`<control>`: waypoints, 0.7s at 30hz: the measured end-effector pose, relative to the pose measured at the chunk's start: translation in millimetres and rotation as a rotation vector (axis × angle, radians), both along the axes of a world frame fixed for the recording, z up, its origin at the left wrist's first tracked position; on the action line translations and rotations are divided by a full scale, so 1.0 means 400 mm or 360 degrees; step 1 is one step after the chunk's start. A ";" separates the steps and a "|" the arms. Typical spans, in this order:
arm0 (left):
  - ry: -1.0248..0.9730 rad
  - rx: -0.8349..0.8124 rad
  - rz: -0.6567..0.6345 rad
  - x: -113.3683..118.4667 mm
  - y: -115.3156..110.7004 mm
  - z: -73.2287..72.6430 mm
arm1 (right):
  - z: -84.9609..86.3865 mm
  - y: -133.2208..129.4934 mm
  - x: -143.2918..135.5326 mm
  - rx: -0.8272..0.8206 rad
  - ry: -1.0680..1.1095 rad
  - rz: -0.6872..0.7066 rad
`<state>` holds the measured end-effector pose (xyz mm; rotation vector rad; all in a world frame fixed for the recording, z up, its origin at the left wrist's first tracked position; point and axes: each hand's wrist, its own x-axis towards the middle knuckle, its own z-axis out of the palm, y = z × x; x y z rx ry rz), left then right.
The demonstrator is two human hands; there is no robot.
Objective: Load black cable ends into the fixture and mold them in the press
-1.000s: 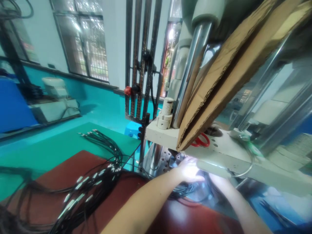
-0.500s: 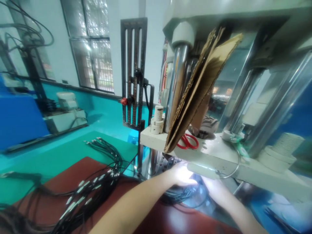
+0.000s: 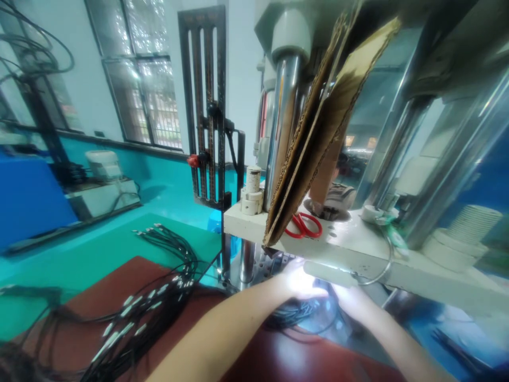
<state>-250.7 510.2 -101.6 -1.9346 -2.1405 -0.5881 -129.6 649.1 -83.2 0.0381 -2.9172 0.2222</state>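
Observation:
Both my hands reach in under the pale plate (image 3: 246, 227) of a press, where a bright lamp washes out detail. My left hand (image 3: 304, 281) is just below the lamp bar (image 3: 330, 273); glare hides most of its fingers, and whatever they touch cannot be made out. Close to its right is my right hand (image 3: 342, 297), its fingertips lost behind the plate and in the glare. Below the hands lies a coil of dark cables (image 3: 292, 313), partly on the red-brown table (image 3: 294, 355).
A long bundle of black cables with white tags (image 3: 151, 313) runs across the table's left side onto a green surface (image 3: 107, 244). Red-handled scissors (image 3: 304, 225) and folded cardboard (image 3: 314, 138) rest on the press plate. Steel columns (image 3: 284, 106) and a slotted black frame (image 3: 204, 106) stand behind.
The view has shifted slightly, so the press and frame sit a little higher and further left. Both hands stay under the plate, in nearly the same place.

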 end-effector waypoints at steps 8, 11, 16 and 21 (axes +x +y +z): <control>-0.0354 0.0023 0.0254 -0.018 -0.051 0.010 | -0.019 0.048 -0.017 -0.0016 -0.0100 -0.0084; -0.0381 0.0059 0.0436 -0.045 -0.096 -0.004 | -0.015 0.046 -0.023 -0.0053 -0.0098 -0.0136; -0.0327 0.0020 0.0422 -0.062 -0.164 0.008 | -0.003 0.015 -0.036 -0.0179 0.0029 -0.0281; -0.0136 -0.0035 0.0206 -0.043 -0.157 0.027 | 0.006 -0.011 -0.054 -0.0248 0.0236 -0.0248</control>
